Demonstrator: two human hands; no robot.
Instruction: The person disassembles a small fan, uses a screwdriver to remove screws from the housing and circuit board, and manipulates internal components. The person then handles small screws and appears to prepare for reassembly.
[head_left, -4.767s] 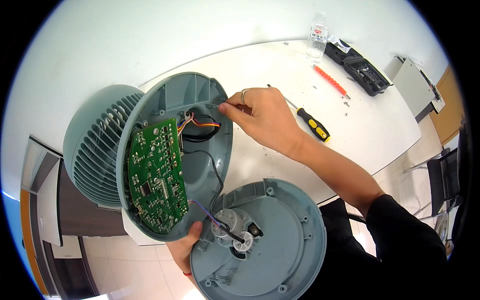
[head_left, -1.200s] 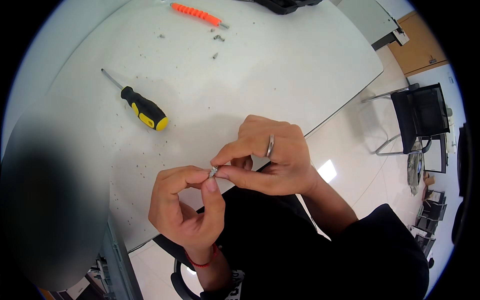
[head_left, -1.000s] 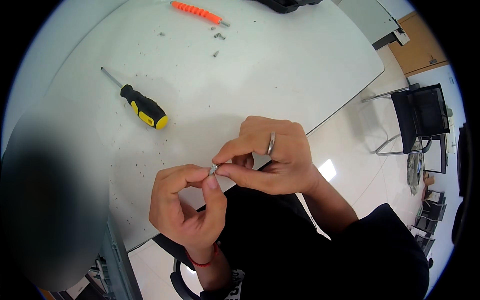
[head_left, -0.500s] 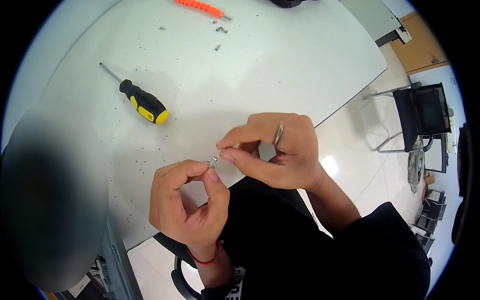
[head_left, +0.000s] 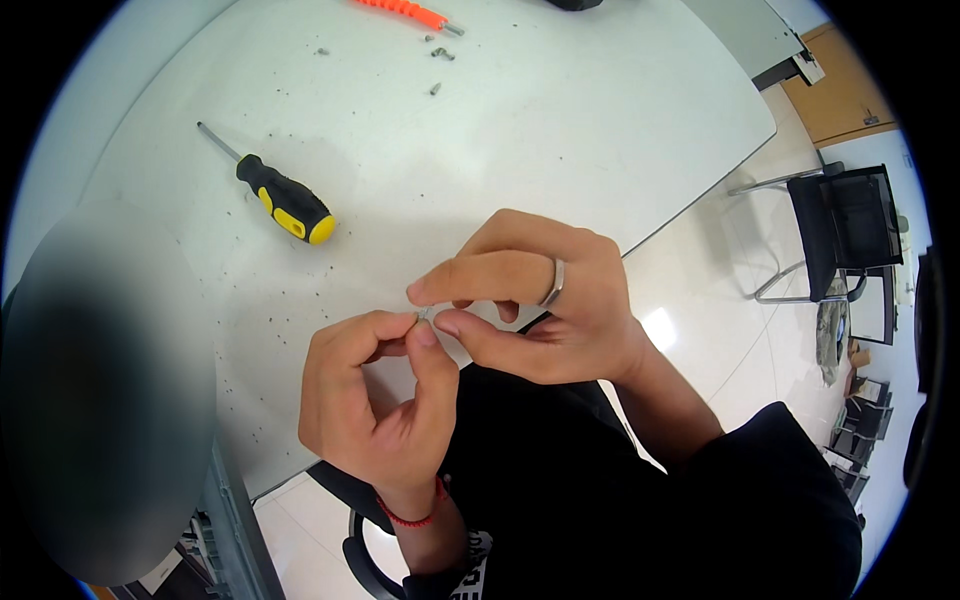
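A small silvery screw (head_left: 424, 314) is pinched between the thumb and forefinger of my left hand (head_left: 375, 395), just over the near part of the white table. Only its top end shows above the fingertips. My right hand (head_left: 545, 295), with a ring on one finger, hovers right beside it. Its forefinger and thumb are apart, one on each side of the screw's top; whether they touch it I cannot make out.
A black and yellow screwdriver (head_left: 288, 207) lies on the white table (head_left: 620, 110) to the left. An orange flexible shaft (head_left: 410, 13) and several small metal pieces (head_left: 442, 54) are at the far side. Dark crumbs dot the tabletop. A blurred dark rounded shape (head_left: 105, 390) blocks the left edge.
My right forefinger and thumb have moved left to the screw and spread wider around its top. My left hand keeps its pinch, almost unmoved.
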